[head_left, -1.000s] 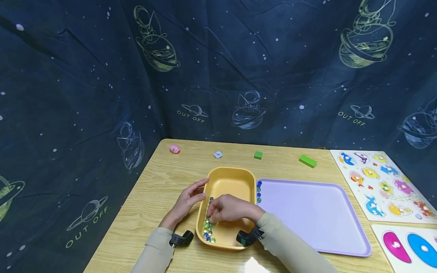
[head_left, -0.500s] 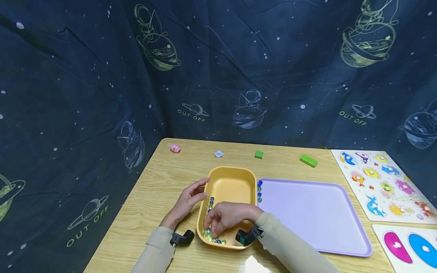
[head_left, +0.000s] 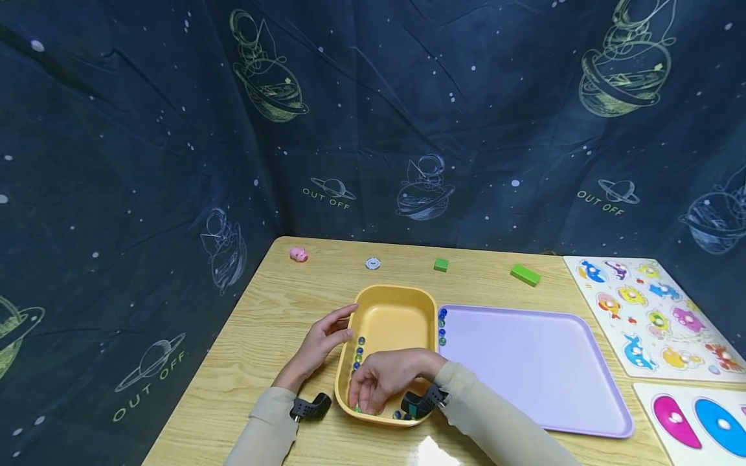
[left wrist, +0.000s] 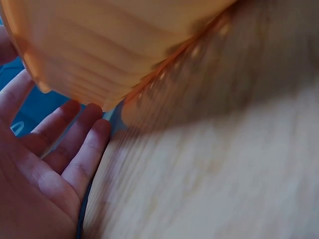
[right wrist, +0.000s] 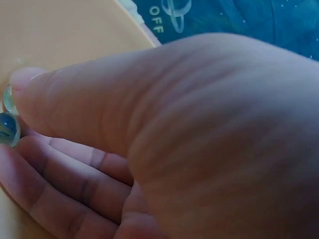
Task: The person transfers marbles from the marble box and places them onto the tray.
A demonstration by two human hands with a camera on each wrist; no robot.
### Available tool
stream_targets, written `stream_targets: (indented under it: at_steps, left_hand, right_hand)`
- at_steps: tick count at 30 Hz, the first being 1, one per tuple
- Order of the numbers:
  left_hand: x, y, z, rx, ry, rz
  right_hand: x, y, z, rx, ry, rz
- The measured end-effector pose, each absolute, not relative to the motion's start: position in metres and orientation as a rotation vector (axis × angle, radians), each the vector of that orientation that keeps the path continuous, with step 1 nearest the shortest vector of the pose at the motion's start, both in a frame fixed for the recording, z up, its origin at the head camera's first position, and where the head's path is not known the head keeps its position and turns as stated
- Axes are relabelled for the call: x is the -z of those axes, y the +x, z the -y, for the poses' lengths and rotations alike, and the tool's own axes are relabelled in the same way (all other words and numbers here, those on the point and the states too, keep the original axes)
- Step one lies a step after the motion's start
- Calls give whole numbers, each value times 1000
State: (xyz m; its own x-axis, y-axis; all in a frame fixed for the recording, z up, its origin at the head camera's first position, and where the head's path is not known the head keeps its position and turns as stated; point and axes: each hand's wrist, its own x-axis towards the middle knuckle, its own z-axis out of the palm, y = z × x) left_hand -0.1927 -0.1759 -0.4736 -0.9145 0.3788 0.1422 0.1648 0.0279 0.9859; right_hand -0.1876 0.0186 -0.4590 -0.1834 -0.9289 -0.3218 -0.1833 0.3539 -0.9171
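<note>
A yellow-orange box (head_left: 396,318) stands on the table in the head view, a line of glass marbles (head_left: 359,353) along its left inner wall. Inside its near-left corner my right hand (head_left: 392,377) has curled fingers pointing down. At its thumb and fingertips, the right wrist view shows a blue marble (right wrist: 8,128) and a greenish marble (right wrist: 8,99), which the hand pinches. More marbles (head_left: 401,415) lie by the near wall. My left hand (head_left: 315,351) rests against the box's left side from outside, fingers (left wrist: 89,147) extended along the wall.
Right of the box lies a lilac tray (head_left: 513,369), with several marbles (head_left: 442,327) along its left edge. Behind are a pink pig (head_left: 298,254), a round chip (head_left: 373,263) and green blocks (head_left: 526,275). Puzzle boards (head_left: 647,310) lie at far right.
My right hand has moved nearer within the box, to its near-left corner. Marbles bunched there have shifted, and some now lie farther right along the near wall. The left hand stays put.
</note>
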Motion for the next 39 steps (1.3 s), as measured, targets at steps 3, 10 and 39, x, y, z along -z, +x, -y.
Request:
stream_targets:
  at_steps: [3,10,39]
  left_hand:
    - [474,-192,176,-2005,571,-2132]
    - [498,-203,181,-2019,579,-2130]
    - [489,-201,181,-1971,607,-2186]
  right_hand:
    - [460,-187,-18,929,-1037,-1616]
    - [460,-188,-19,907,-1091,-1631]
    - [407,-195,-95,1403,-915,-2253]
